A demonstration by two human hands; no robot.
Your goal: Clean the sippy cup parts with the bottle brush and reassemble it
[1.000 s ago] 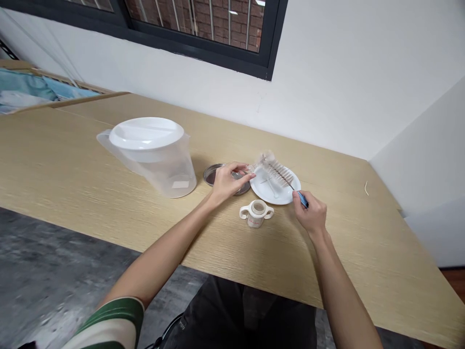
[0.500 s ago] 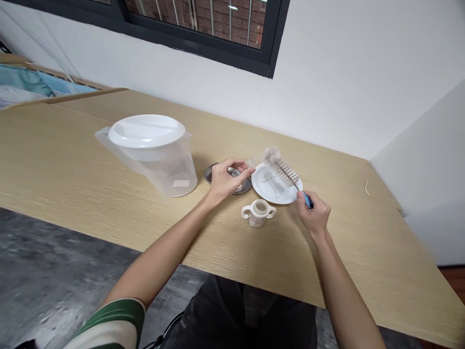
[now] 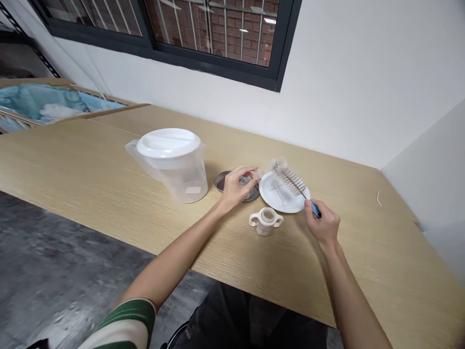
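Left to right on the table (image 3: 290,271) are the pitcher (image 3: 181,172), tray (image 3: 219,181) and plate (image 3: 268,196); the cup (image 3: 265,225) stands in front of them. The left hand (image 3: 235,189) holds a small piece (image 3: 261,173) above the tray; the right hand (image 3: 324,222) holds the brush (image 3: 292,181) over the plate.

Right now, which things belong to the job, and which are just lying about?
Seemingly in the job:
Blue-handled bristle brush, right fingers
Small clear piece, left fingers
White two-handled cup
Round white plate
Round metal tray

Seemingly lying about:
Translucent pitcher with white lid
Thin pale strip
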